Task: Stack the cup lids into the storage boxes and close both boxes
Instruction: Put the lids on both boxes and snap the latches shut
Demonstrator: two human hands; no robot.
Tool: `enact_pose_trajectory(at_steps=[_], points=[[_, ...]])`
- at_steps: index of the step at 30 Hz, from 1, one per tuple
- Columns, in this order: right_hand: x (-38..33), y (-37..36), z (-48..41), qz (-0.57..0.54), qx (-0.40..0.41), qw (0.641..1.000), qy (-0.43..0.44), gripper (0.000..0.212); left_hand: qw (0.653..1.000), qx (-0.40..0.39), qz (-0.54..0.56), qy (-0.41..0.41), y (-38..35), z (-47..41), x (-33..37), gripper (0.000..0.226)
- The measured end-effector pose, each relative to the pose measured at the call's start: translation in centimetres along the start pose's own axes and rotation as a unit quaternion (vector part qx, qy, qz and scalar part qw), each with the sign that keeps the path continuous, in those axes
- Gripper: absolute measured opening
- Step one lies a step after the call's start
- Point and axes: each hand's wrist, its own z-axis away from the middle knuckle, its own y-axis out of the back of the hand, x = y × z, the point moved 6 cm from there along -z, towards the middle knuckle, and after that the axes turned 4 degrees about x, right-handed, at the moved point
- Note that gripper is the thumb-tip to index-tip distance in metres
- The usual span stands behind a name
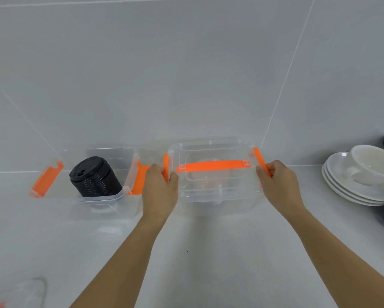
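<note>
Two clear storage boxes stand side by side against the wall. The left box [111,204] is open, with orange latches flipped outward, and holds a tilted stack of black cup lids [95,177]. The right box [220,196] has its clear cover on, with an orange handle [213,166] across the top; faint clear lids show inside. My left hand [159,192] pinches the orange latch at its left end. My right hand [280,185] grips the orange latch [261,160] at its right end.
A stack of white saucers [351,192] with a white cup [373,164] on top sits at the right. A clear box cover with an orange part [19,292] lies at the lower left corner of the white counter.
</note>
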Motion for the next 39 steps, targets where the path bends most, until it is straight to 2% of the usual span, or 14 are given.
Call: enact_pose_trajectory(at_steps=[3, 8, 11, 16, 21, 29, 32, 39], points=[[-0.5, 0.0, -0.3, 0.061, 0.0, 0.998, 0.027, 0.03, 0.999, -0.003, -0.043, -0.027, 0.0, -0.1, 0.4, 0.022], [-0.4, 0.1, -0.3, 0.079, 0.002, 0.996, 0.03, 0.031, 0.996, 0.012, -0.08, -0.021, 0.3, 0.1, 0.3, 0.02], [-0.4, 0.2, -0.2, 0.117, 0.006, 0.993, 0.026, 0.033, 0.994, 0.007, -0.105, -0.024, 0.6, 0.3, 0.4, 0.027], [-1.4, 1.3, -0.2, 0.186, 0.016, 0.981, 0.059, 0.053, 0.988, -0.042, -0.146, -0.022, 1.8, 0.0, 0.6, 0.041], [-5.5, 2.8, 1.5, 0.149, 0.069, 0.974, 0.154, 0.064, 0.983, -0.049, -0.176, -0.027, 4.9, -0.2, 1.4, 0.048], [-13.5, 2.4, 7.7, 0.097, 0.099, 0.946, 0.294, 0.077, 0.979, 0.039, -0.15, -0.132, 12.9, 1.4, 2.6, 0.059], [-15.5, 1.5, 10.1, 0.08, 0.096, 0.94, 0.317, 0.079, 0.978, 0.047, -0.147, -0.142, 16.0, 2.1, 1.4, 0.065], [-18.6, -2.4, 16.5, 0.076, 0.076, 0.94, 0.324, 0.081, 0.974, 0.059, -0.146, -0.16, 22.6, 3.3, -3.7, 0.063]])
